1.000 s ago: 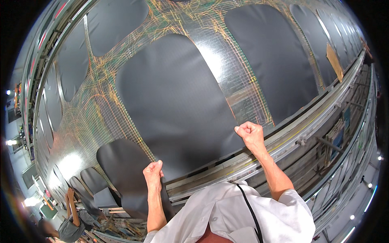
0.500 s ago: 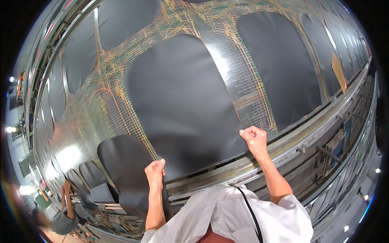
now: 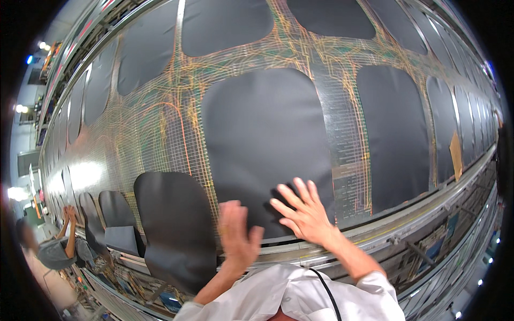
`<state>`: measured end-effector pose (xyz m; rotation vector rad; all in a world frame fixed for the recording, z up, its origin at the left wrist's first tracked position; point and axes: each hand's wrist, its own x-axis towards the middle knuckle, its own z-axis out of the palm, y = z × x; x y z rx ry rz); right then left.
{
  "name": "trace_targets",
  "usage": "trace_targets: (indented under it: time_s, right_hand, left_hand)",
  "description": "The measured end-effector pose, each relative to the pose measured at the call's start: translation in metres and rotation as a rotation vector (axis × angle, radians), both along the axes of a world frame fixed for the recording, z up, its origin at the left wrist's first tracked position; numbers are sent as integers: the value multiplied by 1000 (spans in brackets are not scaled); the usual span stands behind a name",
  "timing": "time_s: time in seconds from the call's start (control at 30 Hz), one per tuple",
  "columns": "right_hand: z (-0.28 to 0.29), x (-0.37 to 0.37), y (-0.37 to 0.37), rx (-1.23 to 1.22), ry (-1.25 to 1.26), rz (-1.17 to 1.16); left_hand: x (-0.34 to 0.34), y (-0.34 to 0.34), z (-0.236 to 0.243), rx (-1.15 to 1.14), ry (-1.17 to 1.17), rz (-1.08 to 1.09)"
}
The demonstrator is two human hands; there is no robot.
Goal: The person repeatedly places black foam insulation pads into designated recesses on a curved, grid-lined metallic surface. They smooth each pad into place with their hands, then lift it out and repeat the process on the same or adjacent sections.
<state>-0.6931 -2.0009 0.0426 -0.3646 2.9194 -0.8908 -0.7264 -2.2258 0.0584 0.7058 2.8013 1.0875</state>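
Note:
A large black sheet piece (image 3: pixel 263 128) with rounded top corners lies on the patterned tabletop (image 3: pixel 150 144) in front of me. My right hand (image 3: pixel 300 211) is open, fingers spread, over the lower right part of this piece and casting a shadow on it; I cannot tell whether it touches. My left hand (image 3: pixel 240 235), blurred, has straightened fingers at the piece's lower left corner, with nothing visible in it. Left of that hand, a narrower rounded black piece (image 3: pixel 171 224) hangs partly over the table's front edge.
Rows of similar black pieces (image 3: pixel 391 134) continue both ways along the table. A brown cardboard piece (image 3: pixel 456 155) lies to the right. A metal rail (image 3: pixel 401 216) runs along the front edge. Another person (image 3: pixel 53 251) reaches onto the table at the lower left.
Both hands have opened from a closed grip at the sheet's lower corners. The right hand has moved inward over the piece, the left slightly rightward. The view has shifted, showing more of the far row.

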Motion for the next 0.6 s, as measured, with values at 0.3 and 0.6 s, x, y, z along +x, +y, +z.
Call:
trace_targets:
  time_s: [0.3, 0.6]
  right_hand:
    - [-87, -230, 98, 370, 265, 122]
    - [-91, -209, 10, 363, 316, -108]
  left_hand:
    - [-132, 99, -81, -346, 150, -482]
    - [-290, 67, -108, -566, 252, 223]
